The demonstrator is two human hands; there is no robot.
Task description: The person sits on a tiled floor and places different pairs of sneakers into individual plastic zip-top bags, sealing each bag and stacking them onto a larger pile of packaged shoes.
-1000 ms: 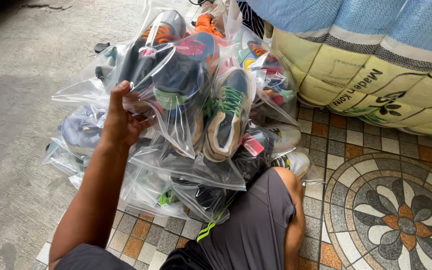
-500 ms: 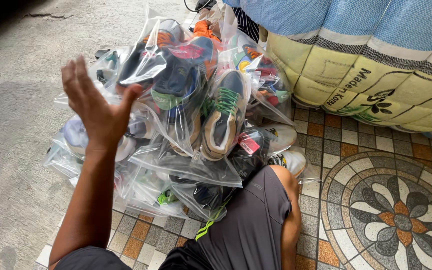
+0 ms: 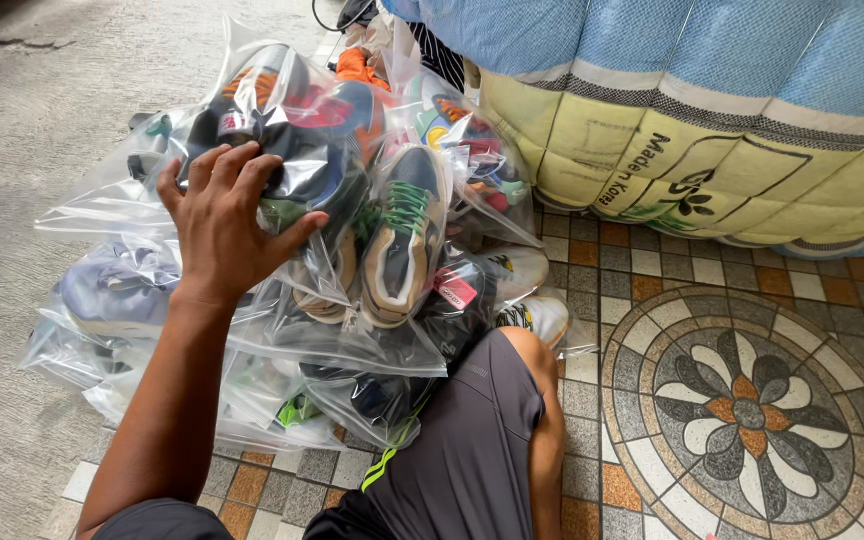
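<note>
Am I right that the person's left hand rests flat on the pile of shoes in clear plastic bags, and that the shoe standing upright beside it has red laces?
Not quite: the head view shows green laces on that shoe. The rest holds: the left hand rests on the pile of bagged shoes.

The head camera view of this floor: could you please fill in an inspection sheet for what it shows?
Surface: patterned mosaic tile floor on the right, bare grey concrete on the left.
Job's things: heap of sports shoes sealed in clear plastic bags; a tan shoe with green laces stands out near the middle.
Clutter: nothing seen.
Hands: left hand spread open, palm down, pressing on the top bags; right hand not in view.
Cables: a dark loop, perhaps a cord, at the top edge; too small to tell.
Surroundings: large blue and yellow woven bale behind the heap; the person's knee in grey shorts against it.
</note>
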